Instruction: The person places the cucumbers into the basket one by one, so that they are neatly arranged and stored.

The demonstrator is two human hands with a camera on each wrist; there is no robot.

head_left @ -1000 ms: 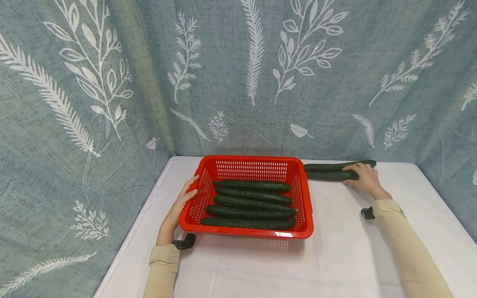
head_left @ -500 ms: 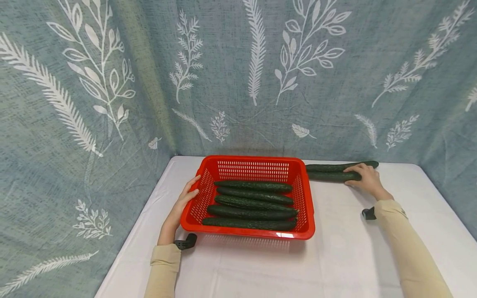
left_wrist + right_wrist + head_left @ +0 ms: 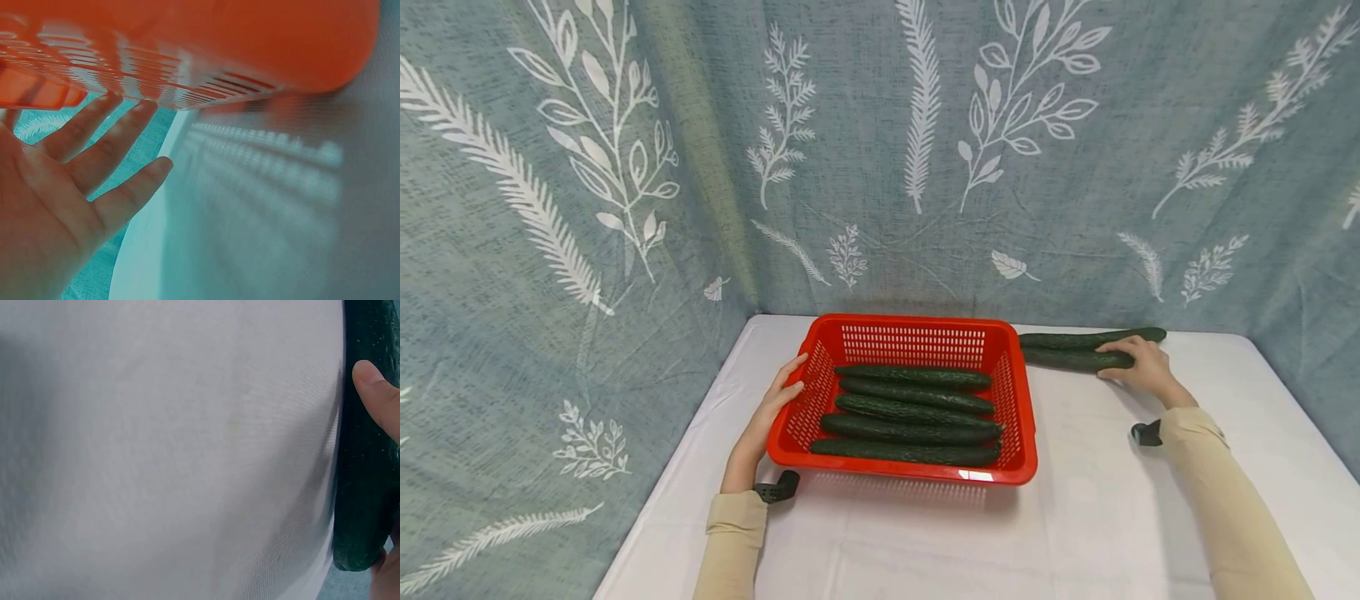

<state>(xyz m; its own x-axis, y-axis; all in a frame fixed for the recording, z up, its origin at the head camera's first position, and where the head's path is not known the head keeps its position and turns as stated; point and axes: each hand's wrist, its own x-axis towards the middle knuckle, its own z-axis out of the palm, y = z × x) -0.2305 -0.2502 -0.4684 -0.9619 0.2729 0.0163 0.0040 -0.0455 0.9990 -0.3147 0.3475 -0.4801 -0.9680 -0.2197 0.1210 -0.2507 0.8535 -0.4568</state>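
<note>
A red plastic basket (image 3: 925, 475) with slotted walls holds several dark green cucumbers (image 3: 917, 403) lying side by side. My left hand (image 3: 767, 412) rests at the basket's left side, thumb and a finger reaching the rim. In the left wrist view its fingers (image 3: 103, 153) stretch out straight, tips at the slotted wall. To the right of the basket, two more cucumbers lie on the white cloth. My right hand (image 3: 1146, 367) grips the right end of the nearer cucumber (image 3: 1067, 359), thumb (image 3: 375, 390) on its near side. The farther cucumber (image 3: 1138, 334) lies right behind it.
A white cloth (image 3: 1105, 500) covers the table. Blue-green curtains (image 3: 880, 167) with white leaf prints hang behind the table and along both sides. The basket's right wall stands close to the left ends of the two loose cucumbers.
The head view has shifted slightly. Both hands stay nearly in place, the left at the basket and the right on the nearer cucumber.
</note>
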